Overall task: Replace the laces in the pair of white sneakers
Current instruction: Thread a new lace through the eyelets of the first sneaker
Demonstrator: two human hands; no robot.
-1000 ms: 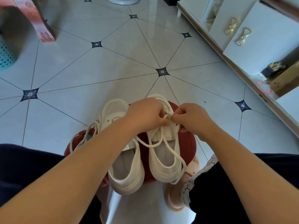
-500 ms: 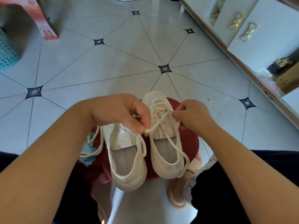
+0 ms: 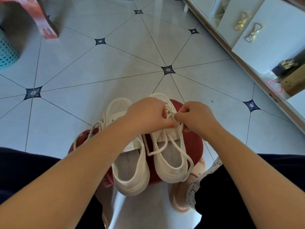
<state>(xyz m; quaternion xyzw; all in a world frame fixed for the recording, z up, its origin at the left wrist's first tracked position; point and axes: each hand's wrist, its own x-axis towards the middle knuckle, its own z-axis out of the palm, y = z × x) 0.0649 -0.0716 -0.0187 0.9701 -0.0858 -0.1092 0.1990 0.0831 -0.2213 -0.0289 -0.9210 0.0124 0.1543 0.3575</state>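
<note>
Left hand (image 3: pixel 146 114) and right hand (image 3: pixel 196 118), fingers curled, are pinching the lace (image 3: pixel 155 152) over the centre-right sneaker's (image 3: pixel 171 172) eyelets. Likely threading; the next eyelet is waiting.

Lace (image 3: pixel 157 152) partly hidden in left hand (image 3: pixel 148 114) and right hand (image 3: pixel 196 118), teal basket (image 3: pixel 6 50) cropped

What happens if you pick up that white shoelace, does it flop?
It probably flops: the lace droops in loose curves over the right sneaker. It is likely light too, since the right hand just pinches it with fingertips.
</note>
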